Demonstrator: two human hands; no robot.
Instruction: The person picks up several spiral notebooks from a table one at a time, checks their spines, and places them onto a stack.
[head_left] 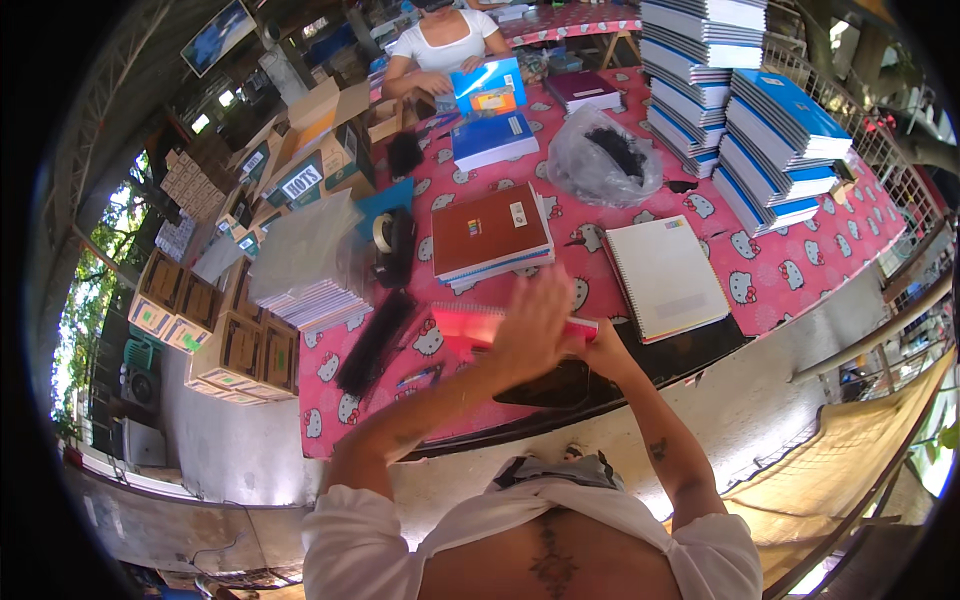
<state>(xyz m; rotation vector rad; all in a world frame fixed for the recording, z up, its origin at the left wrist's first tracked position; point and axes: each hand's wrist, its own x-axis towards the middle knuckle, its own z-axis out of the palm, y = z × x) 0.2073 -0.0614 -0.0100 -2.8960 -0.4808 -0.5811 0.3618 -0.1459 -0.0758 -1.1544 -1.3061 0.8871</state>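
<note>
A red-covered notebook (465, 324) is held just above the near edge of the table. My right hand (604, 352) grips its right end, with fingers closed around the edge. My left hand (532, 328) passes over the middle of the notebook, blurred by motion, its fingers stretched out and pointing away from me; it hides much of the cover. Just beyond lies a stack of notebooks with a brown cover on top (485, 236). To the right rests a spiral notebook with a white cover (668, 280). Left of my hands are bundles of black binding coils (376, 343).
Tall stacks of blue notebooks (785, 125) stand at the far right. A clear plastic bag (575, 165) holds black coils. Beside a tape dispenser (394, 245) is a plastic-covered stack (310, 255). Cardboard boxes (315, 165) fill the left. Across the table, another person handles a blue notebook (490, 88).
</note>
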